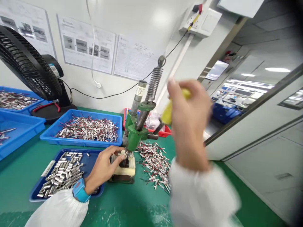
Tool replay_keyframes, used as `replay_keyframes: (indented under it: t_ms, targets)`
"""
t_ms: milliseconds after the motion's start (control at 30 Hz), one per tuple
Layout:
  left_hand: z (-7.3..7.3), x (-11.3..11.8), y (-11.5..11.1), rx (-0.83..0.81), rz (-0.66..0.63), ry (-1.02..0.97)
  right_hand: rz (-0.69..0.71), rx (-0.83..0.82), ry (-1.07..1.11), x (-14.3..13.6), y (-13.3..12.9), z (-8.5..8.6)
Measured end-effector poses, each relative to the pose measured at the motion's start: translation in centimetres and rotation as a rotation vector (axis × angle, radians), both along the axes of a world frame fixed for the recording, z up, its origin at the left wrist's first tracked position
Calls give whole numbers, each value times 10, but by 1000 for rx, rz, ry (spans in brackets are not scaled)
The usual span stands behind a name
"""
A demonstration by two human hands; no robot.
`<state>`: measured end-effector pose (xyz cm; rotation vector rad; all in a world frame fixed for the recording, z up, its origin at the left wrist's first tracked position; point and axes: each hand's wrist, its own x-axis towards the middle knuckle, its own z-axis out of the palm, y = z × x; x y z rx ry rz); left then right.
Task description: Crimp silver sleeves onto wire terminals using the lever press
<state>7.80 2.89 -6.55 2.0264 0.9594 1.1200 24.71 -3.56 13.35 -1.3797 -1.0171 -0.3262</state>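
Press [135, 138] looks heavy, stiff; best hold is its yellow handle [167, 113], right hand [191, 115] curled round it; left hand [104, 165] meets its foot, pinching what, I cannot tell

Right hand [189, 110] raised, curled; left hand [104, 165] lower.

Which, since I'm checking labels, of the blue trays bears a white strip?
The darker blue tray beside the left hand, holding metal cylinders; only it shows a white strip.
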Motion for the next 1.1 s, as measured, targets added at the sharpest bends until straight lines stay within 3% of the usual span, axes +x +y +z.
replay_keyframes:
  t_ms: [100, 200, 300, 333, 433, 533, 667, 767, 800, 833, 933, 967, 1100]
  targets:
    - [0, 0, -1, 0, -33, -7, 24, 251, 24, -18, -18, -11]
    - [0, 0, -1, -12, -15, -18, 172, 297, 2, 0, -13, -29]
    - [1, 0, -2, -58, -3, -27, 94, 202, 72, 35, -2, -84]
    - [2, 0, -3, -68, -12, -33, -14, 140, 44, 46, 0, -110]
    - [4, 4, -3, -77, -52, -67, 65, -482, -314, 65, 9, -192]
    - [5, 15, -1, -112, -53, -121, 53, -727, -471, 64, 20, -241]
    - [8, 25, 1, -290, -146, -229, -33, -750, -513, 60, 27, -255]
    - [16, 14, 6, -398, -314, -163, -21, -613, -577, 68, 25, -261]
    - [20, 5, 10, -373, -310, -111, 0, -543, -565, 72, 24, -264]
    - [24, -5, 16, -308, -250, -55, 19, -481, -526, 76, 23, -266]
    - [36, -46, 39, 17, 134, 136, 22, -400, -313, 83, 19, -270]
    - [38, -61, 46, 91, 198, 223, 20, -401, -230, 84, 17, -271]
    - [30, -105, 58, 58, 104, 684, 97, -397, 125, 81, 15, -265]
